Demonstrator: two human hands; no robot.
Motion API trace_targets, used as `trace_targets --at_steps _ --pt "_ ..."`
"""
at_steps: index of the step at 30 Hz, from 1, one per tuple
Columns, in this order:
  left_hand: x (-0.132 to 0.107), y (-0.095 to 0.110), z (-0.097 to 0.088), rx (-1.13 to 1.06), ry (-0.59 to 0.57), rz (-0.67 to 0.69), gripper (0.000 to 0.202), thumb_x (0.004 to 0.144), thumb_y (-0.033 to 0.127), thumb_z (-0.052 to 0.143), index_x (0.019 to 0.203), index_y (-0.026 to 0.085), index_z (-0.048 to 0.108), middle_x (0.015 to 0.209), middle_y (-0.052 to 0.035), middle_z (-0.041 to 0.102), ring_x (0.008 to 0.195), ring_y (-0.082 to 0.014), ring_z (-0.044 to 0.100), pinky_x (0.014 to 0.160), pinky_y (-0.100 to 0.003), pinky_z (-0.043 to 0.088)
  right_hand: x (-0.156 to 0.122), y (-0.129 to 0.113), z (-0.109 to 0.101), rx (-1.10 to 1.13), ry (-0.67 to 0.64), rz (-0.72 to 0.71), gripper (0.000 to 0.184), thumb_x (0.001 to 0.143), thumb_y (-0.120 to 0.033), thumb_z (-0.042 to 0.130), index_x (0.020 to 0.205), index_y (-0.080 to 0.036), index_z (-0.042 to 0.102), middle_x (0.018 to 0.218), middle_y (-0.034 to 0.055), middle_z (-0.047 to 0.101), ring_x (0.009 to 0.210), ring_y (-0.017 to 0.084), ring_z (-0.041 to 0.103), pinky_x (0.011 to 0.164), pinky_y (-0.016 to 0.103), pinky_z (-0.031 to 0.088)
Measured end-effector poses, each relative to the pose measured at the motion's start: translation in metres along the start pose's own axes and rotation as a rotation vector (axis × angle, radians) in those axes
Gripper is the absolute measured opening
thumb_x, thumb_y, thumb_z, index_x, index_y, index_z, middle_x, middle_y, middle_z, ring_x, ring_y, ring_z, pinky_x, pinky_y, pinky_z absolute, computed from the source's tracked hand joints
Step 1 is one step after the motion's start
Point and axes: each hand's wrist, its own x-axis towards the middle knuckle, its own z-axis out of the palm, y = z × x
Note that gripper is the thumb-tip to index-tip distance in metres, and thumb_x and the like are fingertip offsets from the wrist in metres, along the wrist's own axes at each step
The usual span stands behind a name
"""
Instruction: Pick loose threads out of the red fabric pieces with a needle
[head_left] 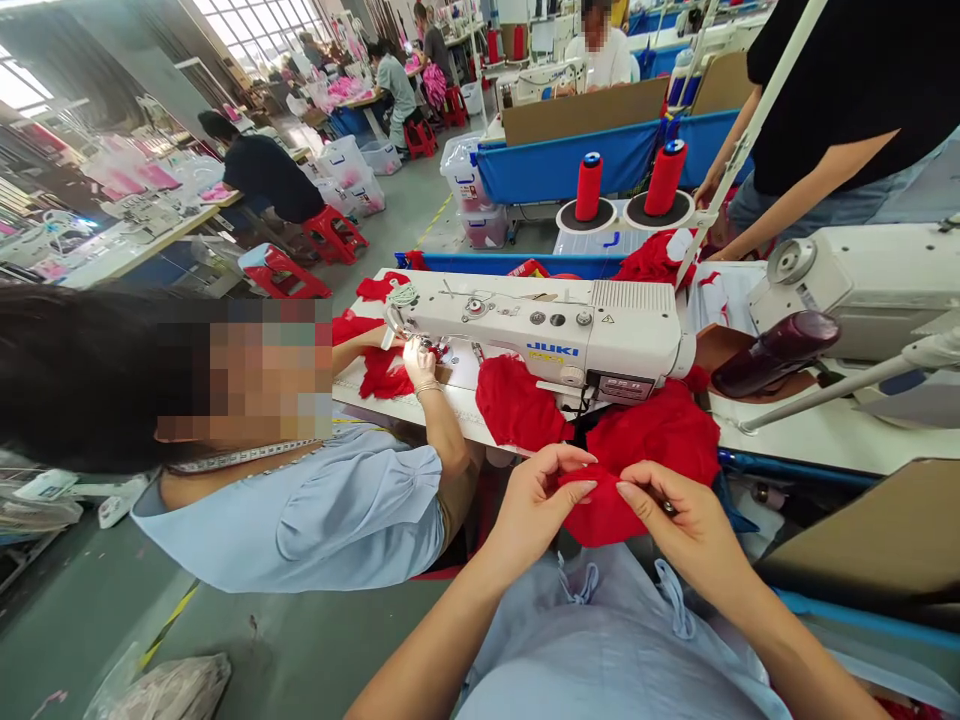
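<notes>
Between my two hands a piece of red fabric is held up in front of my body. My left hand pinches its left side between thumb and fingers. On the other side, my right hand grips the same piece, thumb on top. A small dark object shows at the fingers of my right hand; I cannot make out what it is. Just beyond, a heap of red fabric lies on the table edge beside the sewing machine.
On my left, a co-worker in a light blue top works at the machine's needle end. Two red thread cones stand behind it. Another person in black leans in at the right. A cardboard sheet and second machine are to my right.
</notes>
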Motion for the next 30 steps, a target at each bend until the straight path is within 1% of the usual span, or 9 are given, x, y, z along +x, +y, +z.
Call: trace_targets --at_steps 3,5,6,9,12,16,22,26,30 --pt "-0.0018 -0.0004 -0.0008 0.016 -0.004 -0.01 0.018 0.081 0.024 0.065 0.097 0.016 0.069 0.089 -0.0036 0.067 0.071 -0.013 0.061 0.057 -0.022 0.053 -0.0004 0.0011 -0.0002 -0.01 0.003 0.0 0.019 0.091 -0.03 0.054 0.077 -0.02 0.061 0.064 -0.0029 0.06 0.055 0.011 0.052 0.052 0.02 0.041" --pt "-0.0017 -0.0001 -0.0014 0.097 0.009 0.045 0.017 0.084 0.023 0.061 0.097 0.017 0.069 0.091 -0.0049 0.068 0.07 -0.0135 0.061 0.052 -0.021 0.051 -0.0004 0.0013 0.0 -0.009 -0.008 0.004 0.019 0.092 -0.03 0.054 0.077 -0.021 0.061 0.064 -0.0028 0.06 0.055 0.011 0.053 0.052 0.02 0.042" --pt "-0.0013 0.0001 -0.0018 0.161 0.019 0.097 0.016 0.084 0.021 0.061 0.097 0.017 0.07 0.091 -0.0049 0.068 0.071 -0.0138 0.061 0.055 -0.022 0.051 -0.0004 0.0011 0.0004 -0.009 -0.012 0.004 0.019 0.092 -0.029 0.054 0.077 -0.021 0.061 0.064 -0.0028 0.059 0.055 0.011 0.052 0.051 0.02 0.041" --pt "-0.0001 0.0 -0.0031 0.375 0.039 0.289 0.013 0.084 0.012 0.062 0.091 0.017 0.072 0.087 -0.0041 0.067 0.08 -0.0143 0.061 0.072 -0.025 0.05 -0.0009 -0.0004 0.0021 -0.015 -0.027 -0.005 0.018 0.091 -0.029 0.055 0.075 -0.021 0.06 0.062 -0.0033 0.057 0.052 0.011 0.049 0.048 0.02 0.039" --pt "0.0001 -0.0019 -0.0052 0.509 0.036 0.392 0.013 0.085 0.01 0.061 0.09 0.016 0.072 0.091 -0.0053 0.063 0.087 -0.0148 0.059 0.079 -0.026 0.047 -0.0028 -0.0023 0.003 -0.023 -0.032 -0.001 0.018 0.09 -0.029 0.056 0.075 -0.021 0.06 0.061 -0.0035 0.056 0.05 0.01 0.047 0.047 0.02 0.039" --pt "-0.0007 -0.004 -0.0076 0.567 -0.049 0.418 0.018 0.09 0.013 0.056 0.1 0.016 0.071 0.087 -0.0045 0.059 0.082 -0.014 0.056 0.075 -0.025 0.045 -0.0051 -0.0047 0.0022 -0.038 -0.032 0.011 0.018 0.09 -0.029 0.056 0.075 -0.021 0.061 0.062 -0.0034 0.057 0.05 0.01 0.047 0.047 0.02 0.038" --pt "-0.0009 -0.0011 -0.0088 0.511 -0.153 0.378 0.023 0.095 0.023 0.051 0.1 0.017 0.073 0.086 -0.0056 0.059 0.081 -0.0147 0.055 0.076 -0.026 0.044 -0.0037 -0.0058 0.0014 -0.053 -0.015 0.011 0.019 0.091 -0.029 0.055 0.075 -0.021 0.061 0.06 -0.0037 0.056 0.05 0.011 0.048 0.048 0.02 0.039" --pt "-0.0007 -0.0015 -0.0084 0.503 -0.159 0.363 0.024 0.095 0.027 0.052 0.103 0.018 0.073 0.088 -0.0058 0.061 0.082 -0.0152 0.056 0.077 -0.027 0.044 -0.0033 -0.0058 0.0021 -0.043 -0.02 0.012 0.019 0.091 -0.029 0.055 0.075 -0.02 0.06 0.062 -0.0033 0.057 0.052 0.01 0.049 0.049 0.02 0.04" --pt "-0.0017 -0.0026 -0.0058 0.466 -0.08 0.37 0.026 0.094 0.032 0.052 0.094 0.018 0.075 0.078 -0.0039 0.059 0.072 -0.0143 0.054 0.068 -0.026 0.043 -0.0023 -0.0085 0.0031 -0.036 -0.029 0.022 0.02 0.091 -0.03 0.055 0.074 -0.02 0.06 0.061 -0.0032 0.057 0.051 0.011 0.048 0.048 0.021 0.039"
